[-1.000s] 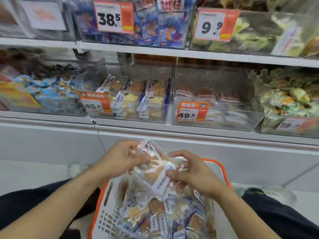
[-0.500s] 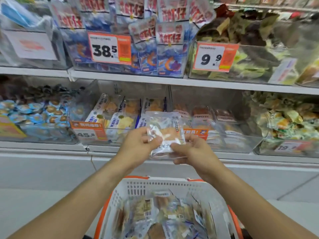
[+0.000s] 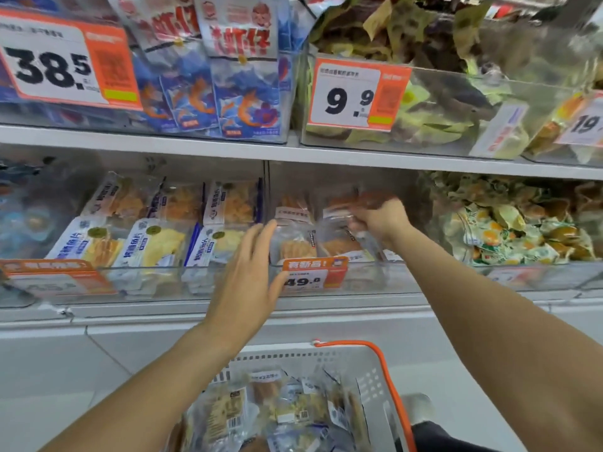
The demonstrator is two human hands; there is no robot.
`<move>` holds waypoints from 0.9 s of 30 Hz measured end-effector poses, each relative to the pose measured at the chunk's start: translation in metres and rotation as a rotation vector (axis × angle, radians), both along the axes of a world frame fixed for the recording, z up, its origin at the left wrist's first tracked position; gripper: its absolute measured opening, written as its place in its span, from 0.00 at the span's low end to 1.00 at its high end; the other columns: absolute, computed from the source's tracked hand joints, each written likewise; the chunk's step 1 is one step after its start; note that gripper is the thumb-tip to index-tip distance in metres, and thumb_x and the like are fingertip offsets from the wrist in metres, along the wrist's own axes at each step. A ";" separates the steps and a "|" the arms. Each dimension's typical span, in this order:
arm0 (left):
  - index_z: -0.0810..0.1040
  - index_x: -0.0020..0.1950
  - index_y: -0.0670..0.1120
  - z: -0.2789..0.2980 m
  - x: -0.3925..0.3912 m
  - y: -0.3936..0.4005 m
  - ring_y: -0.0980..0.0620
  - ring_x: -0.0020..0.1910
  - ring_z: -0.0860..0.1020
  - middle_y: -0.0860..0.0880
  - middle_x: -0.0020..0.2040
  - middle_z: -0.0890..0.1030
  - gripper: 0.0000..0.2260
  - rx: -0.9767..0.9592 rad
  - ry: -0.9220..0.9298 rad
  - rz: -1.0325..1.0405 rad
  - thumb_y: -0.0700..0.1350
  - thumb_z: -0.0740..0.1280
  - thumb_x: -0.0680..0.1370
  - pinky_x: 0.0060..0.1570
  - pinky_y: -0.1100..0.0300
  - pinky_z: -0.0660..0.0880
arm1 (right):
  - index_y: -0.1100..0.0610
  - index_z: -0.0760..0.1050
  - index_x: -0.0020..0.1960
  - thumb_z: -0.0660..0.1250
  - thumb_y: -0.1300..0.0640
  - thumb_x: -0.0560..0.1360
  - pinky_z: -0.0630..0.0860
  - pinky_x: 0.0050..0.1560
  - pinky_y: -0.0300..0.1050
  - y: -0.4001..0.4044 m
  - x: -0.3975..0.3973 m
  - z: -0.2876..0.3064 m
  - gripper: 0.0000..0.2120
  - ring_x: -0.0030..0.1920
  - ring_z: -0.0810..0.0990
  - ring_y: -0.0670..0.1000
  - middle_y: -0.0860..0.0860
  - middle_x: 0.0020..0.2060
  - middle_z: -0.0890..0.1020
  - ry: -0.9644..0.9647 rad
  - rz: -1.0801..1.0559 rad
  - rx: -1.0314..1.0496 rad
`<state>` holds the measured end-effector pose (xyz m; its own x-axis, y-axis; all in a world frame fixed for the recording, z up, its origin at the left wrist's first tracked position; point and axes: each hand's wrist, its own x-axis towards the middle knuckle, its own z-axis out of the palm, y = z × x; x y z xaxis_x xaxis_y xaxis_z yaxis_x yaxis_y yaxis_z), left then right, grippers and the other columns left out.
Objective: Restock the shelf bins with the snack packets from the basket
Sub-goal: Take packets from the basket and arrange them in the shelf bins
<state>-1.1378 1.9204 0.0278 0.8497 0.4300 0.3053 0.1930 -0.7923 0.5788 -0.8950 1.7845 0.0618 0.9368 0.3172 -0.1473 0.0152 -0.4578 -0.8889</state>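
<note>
My right hand (image 3: 380,218) reaches into the clear bin (image 3: 365,278) tagged 49.8 on the lower shelf and grips a clear snack packet (image 3: 341,236) over the packets lying there. My left hand (image 3: 244,282) hovers in front of the same bin's left edge with straight fingers, holding nothing. Below, the white basket (image 3: 368,363) with an orange handle holds several more clear snack packets (image 3: 280,415).
Left of the target bin stands a bin of blue-and-white fish-slice packs (image 3: 153,243). To the right is a bin of green-and-yellow wrapped snacks (image 3: 515,230). The upper shelf (image 3: 293,151) carries bins tagged 38.5 and 9.9 just above my hands.
Both hands lifted a packet out of the basket up to the shelf. The left hand has let go, and the right hand has carried the packet into the 49.8 bin.
</note>
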 end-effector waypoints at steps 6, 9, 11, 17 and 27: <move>0.58 0.78 0.50 -0.014 0.006 0.001 0.48 0.71 0.68 0.51 0.74 0.62 0.33 0.066 -0.101 0.021 0.50 0.69 0.78 0.64 0.51 0.72 | 0.51 0.72 0.70 0.76 0.39 0.68 0.67 0.64 0.44 0.009 0.026 -0.017 0.35 0.68 0.69 0.57 0.55 0.66 0.75 -0.394 0.294 -0.677; 0.58 0.78 0.49 -0.019 0.007 0.003 0.49 0.71 0.67 0.50 0.74 0.64 0.33 0.103 -0.111 0.016 0.51 0.69 0.77 0.66 0.52 0.70 | 0.48 0.70 0.71 0.76 0.36 0.67 0.64 0.67 0.45 0.015 0.040 -0.032 0.38 0.70 0.66 0.57 0.54 0.69 0.71 -0.434 0.295 -0.653; 0.58 0.78 0.49 -0.021 0.008 0.005 0.49 0.71 0.67 0.49 0.74 0.65 0.33 0.118 -0.114 0.012 0.52 0.68 0.77 0.66 0.54 0.69 | 0.48 0.69 0.72 0.76 0.35 0.66 0.67 0.67 0.47 0.019 0.044 -0.036 0.39 0.69 0.67 0.57 0.53 0.69 0.71 -0.435 0.292 -0.644; 0.60 0.78 0.48 -0.023 0.010 0.005 0.48 0.72 0.67 0.48 0.74 0.66 0.32 0.098 -0.124 0.007 0.52 0.69 0.77 0.67 0.51 0.70 | 0.53 0.74 0.66 0.74 0.40 0.71 0.73 0.60 0.50 0.004 0.033 -0.020 0.29 0.62 0.74 0.61 0.56 0.58 0.79 -0.578 0.265 -0.627; 0.73 0.63 0.40 -0.009 -0.004 -0.014 0.43 0.64 0.71 0.43 0.62 0.71 0.15 0.080 -0.455 0.056 0.36 0.66 0.76 0.65 0.52 0.69 | 0.53 0.76 0.40 0.69 0.60 0.73 0.70 0.32 0.37 -0.062 -0.144 -0.025 0.05 0.30 0.75 0.46 0.46 0.29 0.78 -0.611 0.408 -0.026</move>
<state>-1.1415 1.9060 0.0190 0.5982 0.4311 0.6756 -0.0230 -0.8334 0.5522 -1.0389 1.7229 0.0369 0.6625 0.6618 0.3509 0.6782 -0.3311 -0.6561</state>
